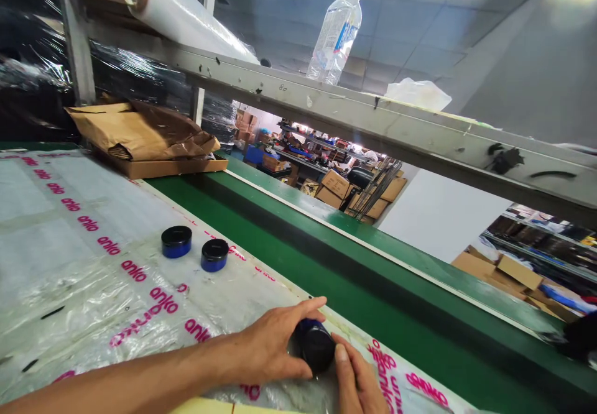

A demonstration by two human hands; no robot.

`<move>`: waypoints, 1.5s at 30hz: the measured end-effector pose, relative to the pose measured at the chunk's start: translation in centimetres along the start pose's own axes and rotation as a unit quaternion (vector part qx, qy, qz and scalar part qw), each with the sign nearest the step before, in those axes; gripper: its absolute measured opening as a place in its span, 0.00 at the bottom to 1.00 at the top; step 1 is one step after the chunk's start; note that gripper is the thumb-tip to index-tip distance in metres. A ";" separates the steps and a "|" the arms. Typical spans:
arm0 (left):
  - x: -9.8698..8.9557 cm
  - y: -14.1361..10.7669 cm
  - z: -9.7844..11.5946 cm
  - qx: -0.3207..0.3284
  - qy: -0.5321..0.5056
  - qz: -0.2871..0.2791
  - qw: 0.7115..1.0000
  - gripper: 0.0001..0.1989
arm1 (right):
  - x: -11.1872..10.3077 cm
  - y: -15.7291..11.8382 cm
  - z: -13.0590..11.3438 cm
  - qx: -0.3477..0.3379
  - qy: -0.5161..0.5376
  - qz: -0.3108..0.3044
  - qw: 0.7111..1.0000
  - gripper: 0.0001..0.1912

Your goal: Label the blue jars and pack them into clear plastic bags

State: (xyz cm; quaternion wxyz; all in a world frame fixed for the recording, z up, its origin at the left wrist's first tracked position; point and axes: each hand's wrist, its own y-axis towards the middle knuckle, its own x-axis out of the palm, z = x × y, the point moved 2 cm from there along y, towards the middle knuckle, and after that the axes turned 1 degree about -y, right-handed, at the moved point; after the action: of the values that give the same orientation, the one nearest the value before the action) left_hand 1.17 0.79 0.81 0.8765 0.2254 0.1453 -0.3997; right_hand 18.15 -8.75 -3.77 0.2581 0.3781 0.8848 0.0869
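Observation:
A round blue jar with a black lid (319,347) is tilted between my hands, low over the plastic-covered table. My left hand (273,342) curves around its left side, thumb in front and index finger stretched along the back. Fingertips of my right hand (357,377) press on the jar's right edge; the lower part of that hand is cut off by the frame. Farther left on the table stand two similar jars, one larger-looking jar (176,242) and another beside it (214,255), both upright with black lids.
A green conveyor belt (298,249) runs behind the table (93,209). Brown paper (144,131) lies on a shallow carton at the back left. Above, a metal shelf beam (289,94) carries a plastic bottle (336,35) and a film roll (186,16). Yellow sheets (209,406) show at the bottom edge.

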 end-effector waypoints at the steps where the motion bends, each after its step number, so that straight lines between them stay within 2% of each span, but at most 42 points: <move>1: 0.0 0.1 0.0 -0.002 0.000 0.007 1.000 0.50 | 0.0 -0.1 -0.2 0.011 -0.001 0.010 1.000 0.30; 3: -0.1 0.3 -0.2 -0.008 0.002 0.024 1.000 0.48 | 0.2 -0.5 -1.0 -0.008 0.003 0.018 1.000 0.30; 5: -0.2 0.5 -0.5 -0.004 0.023 0.030 0.999 0.47 | 0.7 -1.0 -1.9 -0.073 0.006 0.005 0.997 0.27; 8: -0.1 0.7 -1.2 0.022 0.091 0.006 0.996 0.50 | 1.2 -1.4 -2.4 -0.142 -0.024 0.010 0.990 0.26; 12: 0.1 0.7 -2.0 0.049 0.138 -0.028 0.989 0.52 | 1.2 -1.1 -1.8 -0.184 -0.082 -0.004 0.979 0.29; 14: 0.1 0.6 -2.0 0.047 0.133 -0.015 0.990 0.51 | 0.9 -0.9 -1.6 -0.179 -0.100 0.001 0.979 0.29; 19: -0.2 0.4 -1.9 0.016 0.081 0.048 0.995 0.46 | 0.1 -0.1 -1.1 -0.113 -0.114 0.035 0.986 0.30; 25: -0.1 0.6 -1.9 -0.001 0.092 0.060 0.994 0.43 | 0.2 0.5 -0.1 -0.086 -0.112 0.068 0.988 0.31; 29: -0.3 0.6 -1.8 0.012 0.105 0.074 0.992 0.40 | -0.3 0.9 -0.5 -0.070 -0.144 0.045 0.986 0.30; 33: -0.7 0.7 -1.9 0.038 0.113 0.084 0.989 0.36 | -1.9 1.5 -1.9 -0.066 -0.184 0.078 0.978 0.29; 37: -0.8 1.1 -1.9 0.042 0.120 0.099 0.987 0.31 | -4.9 1.9 -2.5 -0.064 -0.227 0.112 0.965 0.28; 42: -0.3 0.9 -1.6 0.047 0.131 0.071 0.988 0.32 | -9.8 1.5 -1.3 -0.047 -0.283 0.149 0.946 0.28; 45: -0.2 0.7 -1.6 0.050 0.137 0.066 0.987 0.32 | -11.3 1.3 -0.5 -0.037 -0.313 0.161 0.935 0.28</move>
State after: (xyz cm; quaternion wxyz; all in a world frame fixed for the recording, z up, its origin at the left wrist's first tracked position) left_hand 1.52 2.15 -0.31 0.8603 0.3308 0.2282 -0.3136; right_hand 25.28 -15.89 1.50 0.5181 0.5142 0.6825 0.0368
